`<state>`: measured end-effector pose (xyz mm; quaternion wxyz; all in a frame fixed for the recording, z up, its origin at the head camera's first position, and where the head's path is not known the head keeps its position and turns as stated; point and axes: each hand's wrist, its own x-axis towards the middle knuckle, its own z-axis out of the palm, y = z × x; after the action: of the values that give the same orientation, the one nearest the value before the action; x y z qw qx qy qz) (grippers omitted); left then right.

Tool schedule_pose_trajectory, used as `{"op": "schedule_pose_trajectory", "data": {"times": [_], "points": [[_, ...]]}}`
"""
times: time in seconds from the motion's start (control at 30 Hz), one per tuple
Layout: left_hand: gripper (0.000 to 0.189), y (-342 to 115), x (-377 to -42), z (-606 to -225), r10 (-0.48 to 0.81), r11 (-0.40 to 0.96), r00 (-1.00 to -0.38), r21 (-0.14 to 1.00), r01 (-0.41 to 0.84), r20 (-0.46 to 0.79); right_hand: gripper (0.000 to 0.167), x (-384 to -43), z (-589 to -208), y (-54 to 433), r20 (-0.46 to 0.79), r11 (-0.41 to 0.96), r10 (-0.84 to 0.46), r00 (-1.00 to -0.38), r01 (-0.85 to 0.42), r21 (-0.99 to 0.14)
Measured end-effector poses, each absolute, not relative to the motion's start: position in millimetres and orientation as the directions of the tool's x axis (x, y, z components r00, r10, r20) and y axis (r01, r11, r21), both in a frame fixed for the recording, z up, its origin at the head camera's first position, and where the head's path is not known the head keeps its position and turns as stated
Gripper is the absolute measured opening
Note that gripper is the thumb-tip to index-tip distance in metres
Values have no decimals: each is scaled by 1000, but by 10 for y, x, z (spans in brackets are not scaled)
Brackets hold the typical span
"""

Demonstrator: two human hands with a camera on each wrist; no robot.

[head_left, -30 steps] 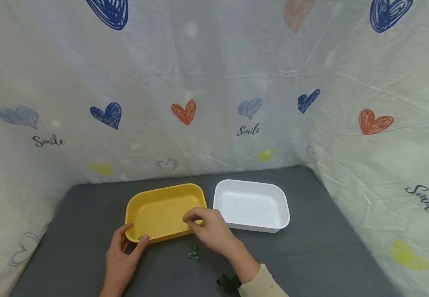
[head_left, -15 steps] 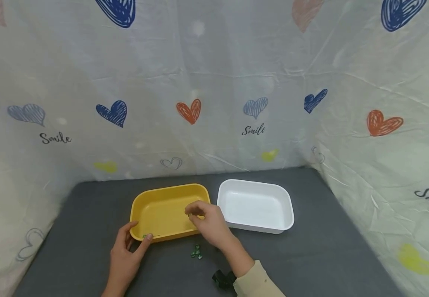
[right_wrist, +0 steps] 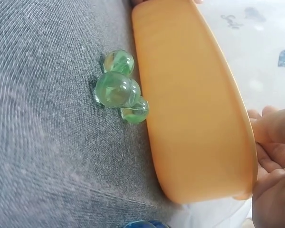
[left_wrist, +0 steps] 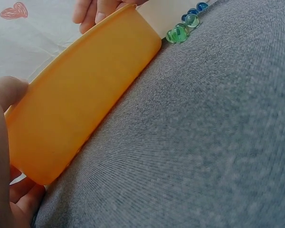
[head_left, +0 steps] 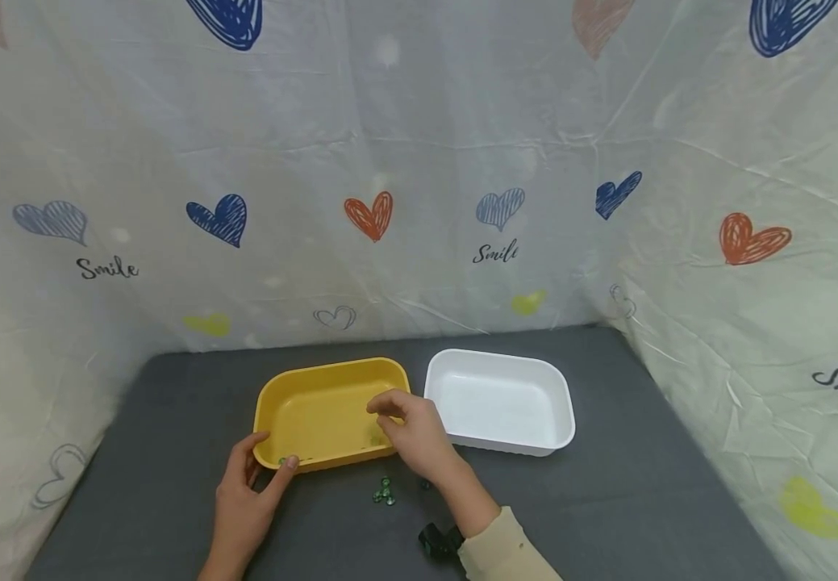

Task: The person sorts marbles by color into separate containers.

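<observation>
My left hand (head_left: 248, 492) grips the near left corner of a yellow tray (head_left: 317, 369), thumb on the front rim and fingers at the left side. Over the tray's right part is my right hand (head_left: 419, 436), its thumb and forefinger apart with nothing visible between them. Below those fingertips, a blurred greenish marble (head_left: 377, 438) shows inside the tray. Another green marble (head_left: 282, 460) lies by the left thumb, partly hidden by the rim. Several clear green marbles (right_wrist: 115, 89) sit clustered on the grey cloth just before the tray.
To the right of the yellow tray stands a white tray (head_left: 498, 359). Blue marbles (left_wrist: 199, 6) lie on the cloth beyond the green ones, mostly hidden by the right forearm in the head view. A cloth printed with hearts hangs behind the table (head_left: 607, 500).
The right thumb and forefinger were pinched together over the tray; now they are parted and a greenish marble shows beneath them. The left hand keeps its grip on the tray.
</observation>
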<state>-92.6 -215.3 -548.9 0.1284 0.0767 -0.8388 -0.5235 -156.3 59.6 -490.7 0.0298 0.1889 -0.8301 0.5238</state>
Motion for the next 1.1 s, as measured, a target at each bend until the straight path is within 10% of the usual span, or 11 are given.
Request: {"op": "schedule_pose_trajectory", "data": {"times": [1.1], "points": [[66, -2167, -924, -5523, -257, 443, -950, 895, 48, 178, 19, -1580, -4945, 605, 258, 362, -279, -925, -350, -864]]}}
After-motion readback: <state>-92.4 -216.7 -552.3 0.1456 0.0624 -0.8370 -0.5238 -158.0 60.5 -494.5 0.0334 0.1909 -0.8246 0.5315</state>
